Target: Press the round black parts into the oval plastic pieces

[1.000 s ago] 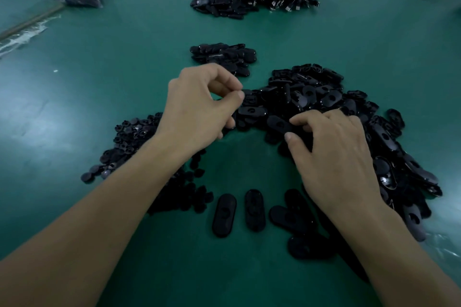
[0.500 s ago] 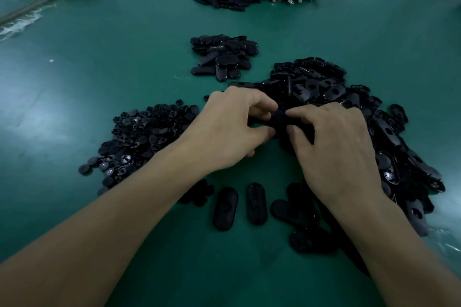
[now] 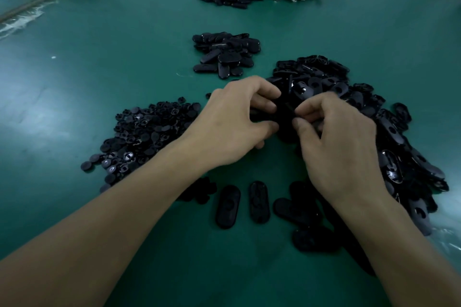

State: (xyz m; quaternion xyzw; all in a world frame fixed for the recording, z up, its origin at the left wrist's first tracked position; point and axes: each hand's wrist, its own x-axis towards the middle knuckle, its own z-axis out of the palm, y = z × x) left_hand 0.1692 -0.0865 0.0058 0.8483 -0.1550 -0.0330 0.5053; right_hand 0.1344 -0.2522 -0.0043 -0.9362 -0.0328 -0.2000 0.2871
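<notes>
Both hands are curled tight and meet mid-desk. The left hand (image 3: 234, 127) and right hand (image 3: 341, 149) pinch a small black plastic piece (image 3: 287, 113) between their fingertips, too dark to say which kind. The pile of small round black parts (image 3: 149, 132) sits at 9 o'clock and the heap of black oval plastic pieces (image 3: 399, 137) at 3 o'clock.

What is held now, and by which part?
Both hands pinch a black piece: left hand at its left side, right hand at its right; too dark to tell whether it is one part or two.

Black oval pieces (image 3: 258, 201) and round parts (image 3: 147, 132) on green table (image 3: 112, 57).
</notes>
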